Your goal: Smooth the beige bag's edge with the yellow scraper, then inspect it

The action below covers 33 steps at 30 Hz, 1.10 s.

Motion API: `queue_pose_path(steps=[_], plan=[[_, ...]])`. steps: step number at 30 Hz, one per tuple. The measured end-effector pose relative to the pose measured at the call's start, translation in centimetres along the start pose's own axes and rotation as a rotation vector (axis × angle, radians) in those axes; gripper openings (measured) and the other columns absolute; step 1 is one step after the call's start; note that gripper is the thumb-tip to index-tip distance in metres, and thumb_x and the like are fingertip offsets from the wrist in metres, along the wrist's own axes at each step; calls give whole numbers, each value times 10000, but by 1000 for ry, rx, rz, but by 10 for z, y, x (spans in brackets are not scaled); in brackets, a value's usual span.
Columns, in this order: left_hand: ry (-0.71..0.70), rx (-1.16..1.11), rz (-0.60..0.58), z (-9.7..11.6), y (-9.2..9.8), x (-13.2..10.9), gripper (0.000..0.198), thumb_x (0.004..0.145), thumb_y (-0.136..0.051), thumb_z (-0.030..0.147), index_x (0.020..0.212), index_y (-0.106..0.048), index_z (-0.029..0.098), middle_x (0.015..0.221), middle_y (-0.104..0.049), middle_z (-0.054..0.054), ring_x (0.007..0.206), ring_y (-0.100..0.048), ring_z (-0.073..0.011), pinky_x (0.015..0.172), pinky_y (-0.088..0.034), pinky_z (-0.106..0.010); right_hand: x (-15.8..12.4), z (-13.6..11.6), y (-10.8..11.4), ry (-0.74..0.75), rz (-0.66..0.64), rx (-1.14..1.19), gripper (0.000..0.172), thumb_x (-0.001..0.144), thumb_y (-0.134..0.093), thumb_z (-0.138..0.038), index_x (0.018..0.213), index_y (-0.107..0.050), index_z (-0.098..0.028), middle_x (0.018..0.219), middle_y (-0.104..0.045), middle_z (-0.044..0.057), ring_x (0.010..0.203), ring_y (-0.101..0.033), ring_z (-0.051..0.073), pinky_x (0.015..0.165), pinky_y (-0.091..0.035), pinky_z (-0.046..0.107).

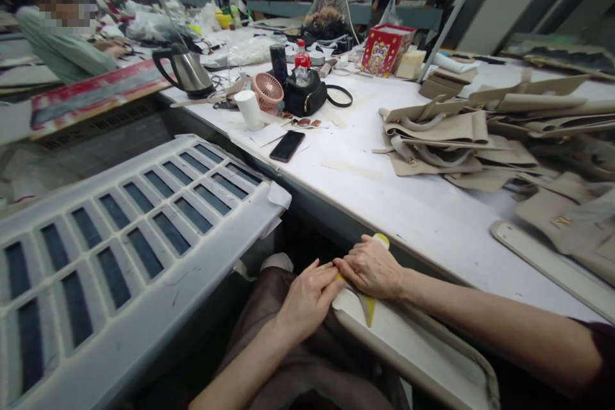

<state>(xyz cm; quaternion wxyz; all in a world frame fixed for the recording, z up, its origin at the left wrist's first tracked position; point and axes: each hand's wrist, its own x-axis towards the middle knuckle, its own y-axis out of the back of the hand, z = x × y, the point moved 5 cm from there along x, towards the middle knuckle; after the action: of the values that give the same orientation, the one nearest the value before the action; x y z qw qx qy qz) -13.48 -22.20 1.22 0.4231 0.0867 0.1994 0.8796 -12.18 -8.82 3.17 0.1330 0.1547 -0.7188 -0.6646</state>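
My right hand [372, 267] presses down on the end of a long beige leather strip [413, 346] that lies along the near edge of the white worktable [384, 198]. A yellow piece shows under the fingers and at the strip's tip. My left hand [307, 298] rests beside it over my lap, fingertips touching the strip's end and the right hand's fingers.
A white slatted plastic crate [120, 250] stands at my left. On the table lie a black phone [287, 145], a white cup [250, 109], a pink fan [268, 90], a black bag [307, 97], a kettle [187, 70] and stacks of beige leather pieces [446, 141]. Other people work farther back.
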Motion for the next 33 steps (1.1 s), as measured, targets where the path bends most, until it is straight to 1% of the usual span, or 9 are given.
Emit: queue_pose_path(steps=[6, 12, 15, 17, 19, 22, 25, 29, 33], plan=[[274, -755, -91, -30, -18, 19, 638, 954, -345, 624, 1126, -695, 119, 1031, -702, -113, 980, -624, -264, 926, -441, -386, -17, 2, 2, -132, -45, 35, 586, 1025, -225, -382, 619, -604, -198, 683, -727, 27, 619, -585, 135, 662, -204, 368], [281, -618, -132, -32, -22, 28, 492, 833, -633, 544, 1110, -714, 146, 1100, -701, -108, 1065, -601, -300, 898, -425, -361, -81, 40, 10, -672, -57, 155, 712, 994, -119, -535, 676, -676, -225, 752, -750, 77, 761, -682, 237, 700, -329, 350], [267, -519, -150, -31, -20, 31, 436, 813, -647, 522, 1054, -739, 170, 1099, -703, -91, 1062, -606, -316, 872, -429, -365, -121, 61, 13, -954, -133, 252, 750, 943, -112, -635, 923, -743, -230, 954, -758, 145, 943, -672, 338, 741, -390, 386], [249, -456, -155, -29, -17, 34, 407, 803, -652, 501, 1028, -748, 176, 1077, -710, -84, 1041, -618, -322, 849, -437, -368, -141, 68, 18, -1029, -121, 387, 746, 916, -149, -683, 1039, -722, -221, 1029, -741, 146, 988, -648, 338, 785, -414, 398], [227, -406, -162, -27, -14, 38, 384, 795, -656, 476, 1007, -753, 171, 1059, -715, -81, 1027, -626, -321, 847, -442, -370, -153, 66, 29, -1020, -58, 545, 727, 880, -220, -735, 938, -705, -197, 911, -732, 117, 859, -642, 283, 745, -434, 374], [181, -361, -204, -23, -14, 39, 384, 810, -641, 470, 1008, -751, 160, 1041, -720, -86, 1034, -621, -316, 882, -435, -378, -163, 47, 50, -951, 75, 835, 579, 792, -501, -729, 849, -653, -173, 797, -680, 61, 745, -589, 207, 673, -442, 318], [208, -508, -164, -31, -18, 29, 424, 825, -646, 497, 1080, -719, 166, 1149, -685, -90, 1138, -573, -298, 956, -411, -360, -173, 13, 63, -930, 200, 1219, 453, 731, -741, -530, 984, -659, -163, 911, -707, 57, 820, -621, 191, 714, -471, 284], [588, -957, 90, -78, -39, -3, 542, 886, -529, 612, 1188, -613, 170, 1299, -593, -102, 1144, -568, -252, 899, -450, -319, -178, -42, 51, -1000, 389, 1556, 371, 798, -708, -466, 1009, -644, -167, 791, -728, 66, 682, -660, 182, 635, -493, 294], [982, -1184, 108, -110, -86, -37, 643, 934, -332, 670, 991, -614, 94, 1001, -654, -152, 796, -628, -211, 678, -469, -296, -146, -106, 17, -951, 469, 1956, 335, 861, -638, -444, 1059, -617, -175, 779, -712, 68, 563, -598, 127, 543, -446, 263]])
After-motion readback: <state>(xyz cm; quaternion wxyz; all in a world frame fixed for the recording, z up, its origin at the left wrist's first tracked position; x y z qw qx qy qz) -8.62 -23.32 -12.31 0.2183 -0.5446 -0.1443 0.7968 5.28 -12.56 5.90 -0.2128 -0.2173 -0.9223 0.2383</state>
